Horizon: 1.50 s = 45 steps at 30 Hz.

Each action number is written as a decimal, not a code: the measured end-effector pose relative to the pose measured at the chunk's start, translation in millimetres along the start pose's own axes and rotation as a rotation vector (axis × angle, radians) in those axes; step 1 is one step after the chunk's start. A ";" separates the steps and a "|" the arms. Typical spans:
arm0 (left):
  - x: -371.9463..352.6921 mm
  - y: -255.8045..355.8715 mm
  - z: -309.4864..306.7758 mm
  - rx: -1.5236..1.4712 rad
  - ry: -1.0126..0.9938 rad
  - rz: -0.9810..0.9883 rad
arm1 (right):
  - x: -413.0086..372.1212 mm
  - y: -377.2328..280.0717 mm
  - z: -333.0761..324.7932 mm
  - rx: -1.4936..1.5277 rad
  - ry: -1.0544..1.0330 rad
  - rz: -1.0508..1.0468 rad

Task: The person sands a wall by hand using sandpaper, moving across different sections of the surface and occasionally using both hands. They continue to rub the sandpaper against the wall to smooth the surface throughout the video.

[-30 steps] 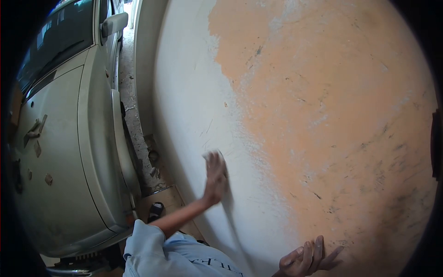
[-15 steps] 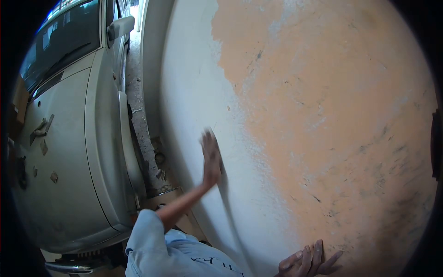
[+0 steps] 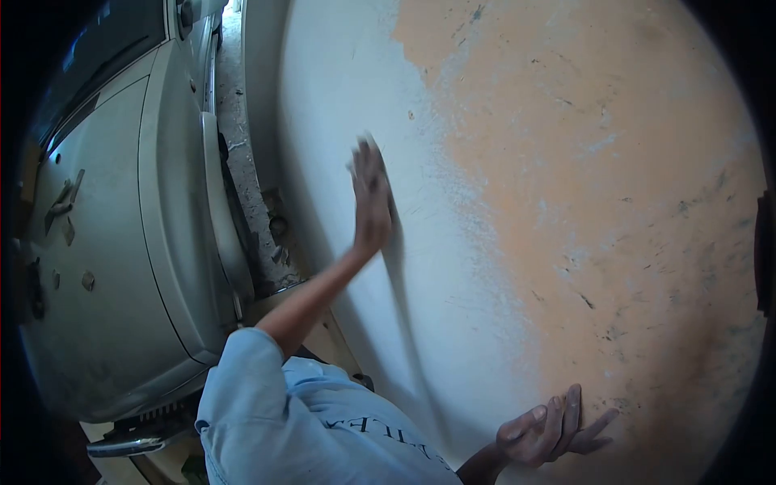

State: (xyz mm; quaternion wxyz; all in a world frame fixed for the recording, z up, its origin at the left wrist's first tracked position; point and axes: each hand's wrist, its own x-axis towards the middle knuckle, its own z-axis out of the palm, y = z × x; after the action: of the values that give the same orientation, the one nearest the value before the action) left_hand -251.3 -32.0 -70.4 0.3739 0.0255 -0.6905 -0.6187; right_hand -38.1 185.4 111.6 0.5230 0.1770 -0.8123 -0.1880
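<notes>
My left hand (image 3: 372,202) is on the pale part of a wall (image 3: 323,105), with its fingers stretched out and their tips blurred. Its palm side is turned to the wall, so whatever lies under it is hidden. A dark shadow runs along its right edge. Lower right, my right hand (image 3: 554,428) rests against the wall near the edge of the orange area (image 3: 647,202), fingers spread and nothing visible in them. The orange paint is scuffed, with dark marks and whitish streaks.
A light-coloured car (image 3: 105,218) stands close on the left. On its hood lie a scraper-like tool (image 3: 61,202) and small flat pieces (image 3: 88,280). Rubble (image 3: 279,230) lies in the narrow gap between car and wall. My light blue shirt (image 3: 339,412) fills the bottom.
My left hand has moved up along the pale wall with its fingers still outstretched. The right hand stays against the wall in much the same pose. The view has shifted slightly.
</notes>
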 end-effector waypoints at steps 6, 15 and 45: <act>-91.0 35.3 22.5 0.050 -0.086 0.161 | 3.5 -4.1 -0.4 -0.030 -0.018 0.031; -3.2 33.0 6.2 -0.036 0.103 0.048 | 17.4 -16.3 5.3 -0.081 -0.307 -0.120; -26.8 57.6 6.1 -0.028 0.060 0.123 | 6.3 -65.1 33.7 0.517 -0.410 -0.184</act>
State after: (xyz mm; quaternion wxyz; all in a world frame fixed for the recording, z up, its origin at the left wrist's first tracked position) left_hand -210.7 -0.1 -32.8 0.4320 -0.0036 -0.6706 -0.6030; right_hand -65.5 130.0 71.7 0.2676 0.3347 -0.9019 -0.0541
